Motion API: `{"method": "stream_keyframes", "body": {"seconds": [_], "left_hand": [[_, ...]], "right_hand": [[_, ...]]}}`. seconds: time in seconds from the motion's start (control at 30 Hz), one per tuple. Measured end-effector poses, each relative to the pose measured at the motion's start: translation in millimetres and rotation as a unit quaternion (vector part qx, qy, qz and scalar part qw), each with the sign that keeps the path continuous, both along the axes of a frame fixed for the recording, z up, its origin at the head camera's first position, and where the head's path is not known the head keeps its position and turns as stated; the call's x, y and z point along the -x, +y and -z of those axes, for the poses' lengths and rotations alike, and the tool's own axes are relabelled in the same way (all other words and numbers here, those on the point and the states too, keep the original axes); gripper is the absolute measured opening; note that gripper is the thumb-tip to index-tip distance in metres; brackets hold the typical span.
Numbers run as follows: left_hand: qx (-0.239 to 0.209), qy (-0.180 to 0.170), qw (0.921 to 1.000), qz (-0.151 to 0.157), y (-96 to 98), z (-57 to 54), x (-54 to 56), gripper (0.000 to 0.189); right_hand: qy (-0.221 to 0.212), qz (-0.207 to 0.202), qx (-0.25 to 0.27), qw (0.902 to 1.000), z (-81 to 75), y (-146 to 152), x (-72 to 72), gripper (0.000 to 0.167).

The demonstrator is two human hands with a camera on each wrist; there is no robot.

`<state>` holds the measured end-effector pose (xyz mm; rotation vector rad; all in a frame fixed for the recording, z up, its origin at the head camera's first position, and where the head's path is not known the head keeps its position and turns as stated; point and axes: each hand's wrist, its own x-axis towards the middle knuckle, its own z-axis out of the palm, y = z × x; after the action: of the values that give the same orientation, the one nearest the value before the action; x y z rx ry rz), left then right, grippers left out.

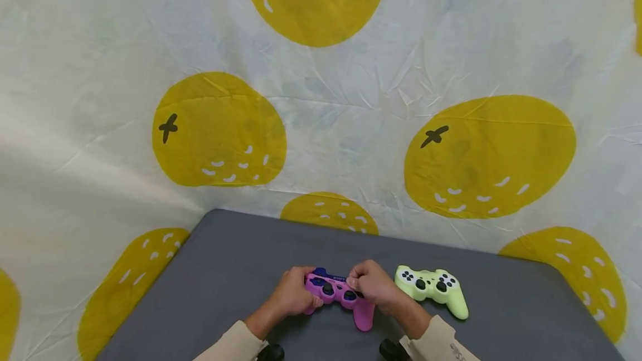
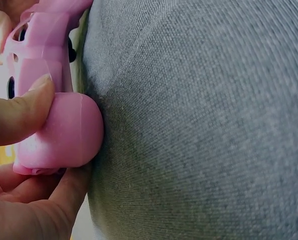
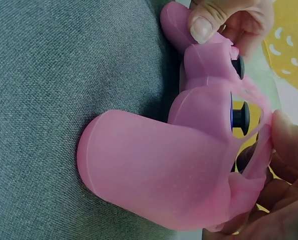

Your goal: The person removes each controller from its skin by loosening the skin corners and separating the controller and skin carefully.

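Pink cover (image 3: 154, 167); SONY lettering (image 1: 339, 278), head view only.

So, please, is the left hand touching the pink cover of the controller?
Touching. The left wrist view shows it plainly: the left hand presses its thumb against the rounded grip of the pink cover.

Your desk (image 1: 236, 261) is covered in gray woven cloth (image 2: 199, 125). On it, to your right: pale green controller (image 1: 430, 289), lying face up, black sticks (image 1: 420, 284) on top.
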<state>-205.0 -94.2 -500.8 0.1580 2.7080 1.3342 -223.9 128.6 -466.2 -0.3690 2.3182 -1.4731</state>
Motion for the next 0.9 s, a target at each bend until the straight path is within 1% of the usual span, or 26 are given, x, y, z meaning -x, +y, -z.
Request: {"method": "stream_keyframes", "body": {"seconds": [0.2, 0.4, 0.5, 0.57, 0.67, 0.73, 0.83, 0.9], "left_hand": [[0.003, 0.009, 0.9999, -0.005, 1.0, -0.8, 0.1, 0.076], [0.009, 0.003, 0.9999, -0.008, 2.4, -0.3, -0.1, 0.076], [0.007, 0.0, 0.9999, -0.008, 2.5, 0.2, 0.0, 0.076], [0.007, 0.001, 0.9999, -0.008, 2.5, 0.3, -0.2, 0.076], [0.007, 0.005, 0.9999, -0.008, 2.5, 0.8, -0.8, 0.076], [0.007, 0.01, 0.9999, -0.007, 2.3, 0.7, -1.3, 0.076], [0.006, 0.011, 0.9999, -0.005, 1.9, 0.5, -1.8, 0.076], [0.005, 0.012, 0.9999, -0.004, 1.0, 0.0, -1.7, 0.075]], "right_hand": [[-0.006, -0.022, 0.019, 0.9996, -0.3, 4, 1.1, 0.023], [-0.011, -0.053, 0.038, 0.9978, 0.3, 8, -0.8, 0.019], [-0.002, -0.068, 0.03, 0.9972, 0.1, 9, -1.5, 0.02], [0.012, -0.075, 0.021, 0.9969, 0.0, 10, -2.0, 0.019], [0.045, -0.083, -0.001, 0.9956, 0.5, 10, -3.4, 0.017], [0.086, -0.085, -0.031, 0.9921, 1.1, 9, -5.3, 0.016], [0.158, -0.078, -0.084, 0.9808, 3.0, 5, -8.5, 0.017], [0.206, -0.066, -0.115, 0.9696, 4.8, 2, -10.1, 0.021]]}}
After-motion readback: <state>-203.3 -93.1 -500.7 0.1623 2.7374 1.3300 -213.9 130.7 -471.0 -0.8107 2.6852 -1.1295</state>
